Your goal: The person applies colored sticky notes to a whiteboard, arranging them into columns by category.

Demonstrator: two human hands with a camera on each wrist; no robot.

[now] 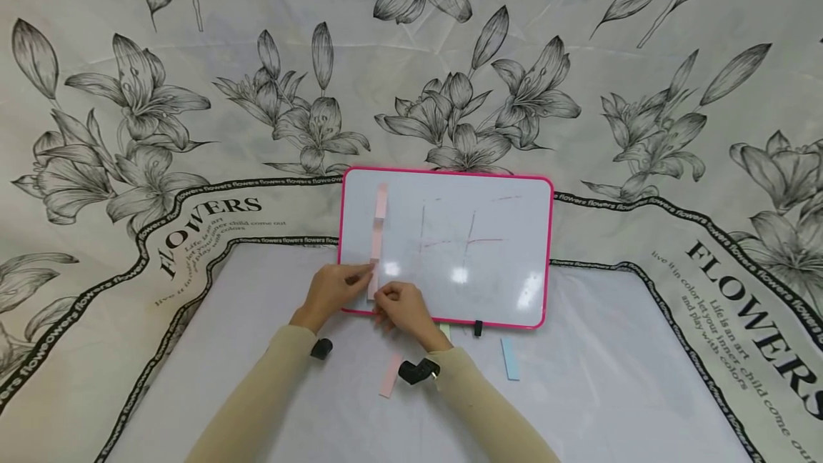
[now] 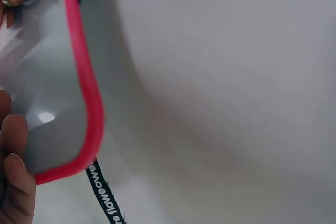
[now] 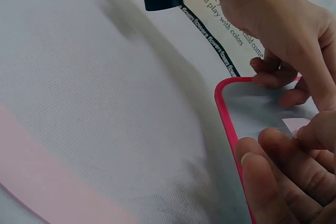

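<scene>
A whiteboard (image 1: 444, 284) with a bright pink frame lies before me, pink paper strips set end to end in a column near its left side. At the column's lower end, my left hand (image 1: 336, 293) has thumb and index finger together at the top of the lowest pink paper strip (image 1: 372, 284). My right hand (image 1: 409, 311) pinches the same strip close to its bottom end. In the right wrist view, a pale corner of the strip (image 3: 294, 124) shows between the hands, while the fingers hide the rest. Above it are the middle strip (image 1: 376, 240) and the top strip (image 1: 382, 198).
Faint drawn lines (image 1: 422, 227) mark the board's middle. A black clip-like piece (image 1: 478, 328) sits at its lower edge. On the white table surface (image 1: 257, 391) lie a loose pink strip (image 1: 389, 375), a blue strip (image 1: 510, 359) and a partly covered pale green strip (image 1: 445, 330). Flower-printed cloth (image 1: 308, 120) surrounds everything.
</scene>
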